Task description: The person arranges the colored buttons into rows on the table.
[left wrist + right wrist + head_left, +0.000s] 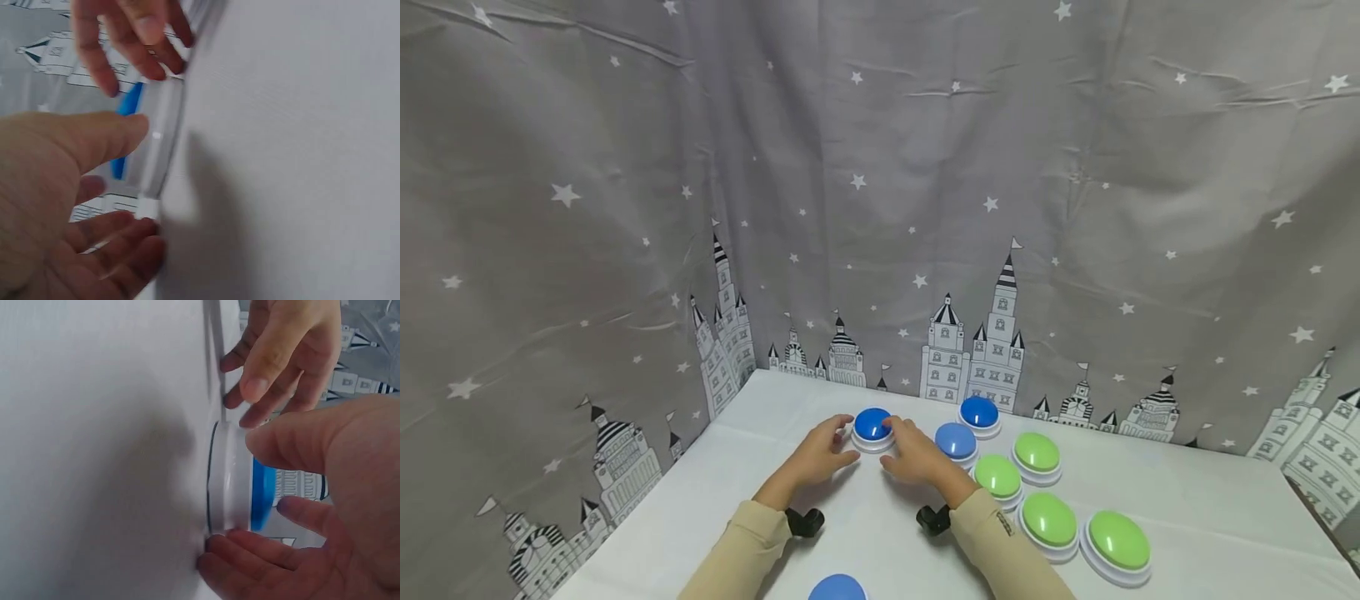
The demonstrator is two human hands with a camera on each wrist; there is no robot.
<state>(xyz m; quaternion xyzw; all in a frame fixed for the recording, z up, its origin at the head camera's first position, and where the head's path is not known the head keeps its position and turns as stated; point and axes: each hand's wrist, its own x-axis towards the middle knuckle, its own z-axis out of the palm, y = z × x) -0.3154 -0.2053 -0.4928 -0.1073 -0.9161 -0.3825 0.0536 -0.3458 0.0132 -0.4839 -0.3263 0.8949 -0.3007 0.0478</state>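
A dark blue dome push button (872, 424) on a round white base sits on the white table between both hands. To its left, my left hand (817, 455) has its thumb and fingers spread apart, with nothing between them. My right hand (917, 452) is at the button's right side, index fingertip overlapping the dome's edge. In the right wrist view, the fingers (250, 559) of that hand lie right at the white base (230, 481), while the thumb hovers close to it on the near side. The left wrist view shows the left thumb (109, 137) in front of the same button.
Right of the hands stand a second dark blue button (979, 412), a lighter blue one (956, 440) and several green buttons (1049, 518). Another light blue button (838, 588) lies at the near edge of view. A grey curtain (880, 167) with castles hangs behind the table (715, 467).
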